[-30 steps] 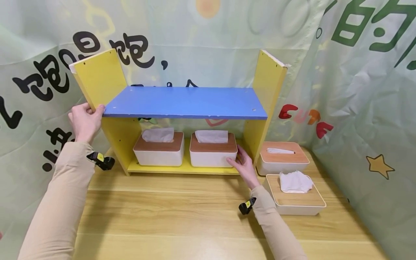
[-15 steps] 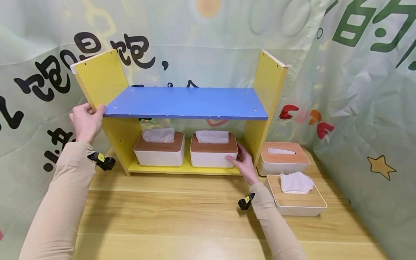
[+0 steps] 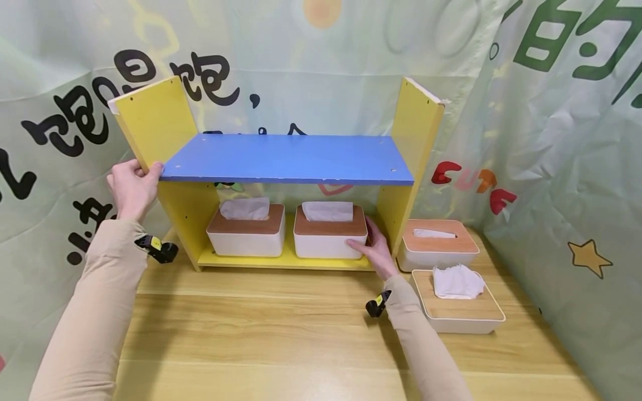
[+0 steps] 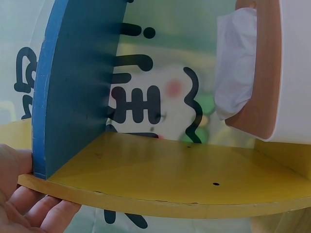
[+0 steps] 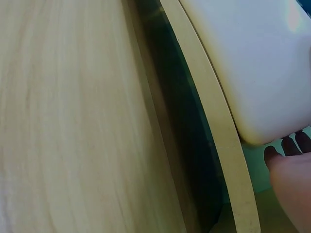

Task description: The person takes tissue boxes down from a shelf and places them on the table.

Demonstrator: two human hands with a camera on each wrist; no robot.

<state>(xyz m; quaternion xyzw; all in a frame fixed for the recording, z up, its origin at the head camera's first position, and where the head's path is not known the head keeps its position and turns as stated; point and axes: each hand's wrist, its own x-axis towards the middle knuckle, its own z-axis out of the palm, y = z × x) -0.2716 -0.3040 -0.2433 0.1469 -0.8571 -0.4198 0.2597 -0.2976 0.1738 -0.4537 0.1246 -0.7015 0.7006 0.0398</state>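
Note:
A yellow shelf unit (image 3: pixel 155 120) with a blue middle board (image 3: pixel 291 159) stands on the wooden table. My left hand (image 3: pixel 132 186) grips its left side panel, thumb at the blue board's end and fingers outside, as the left wrist view shows. Two white tissue boxes with brown wooden lids sit on the yellow bottom board, a left box (image 3: pixel 246 244) and a right box (image 3: pixel 323 246), each with tissue sticking out. Around the right box's right end, my right hand (image 3: pixel 376 253) has its thumb on the front and its fingers at the side, partly hidden.
Right of the unit, two more tissue boxes stand on the table (image 3: pixel 261 334): a rear one (image 3: pixel 436 259) close to the side panel and a front one (image 3: pixel 463 323). A printed cloth (image 3: pixel 321 106) hangs behind and along both sides.
My right wrist and thumb have shifted slightly left at the right tissue box. The left hand keeps its place on the panel, and the boxes look unmoved.

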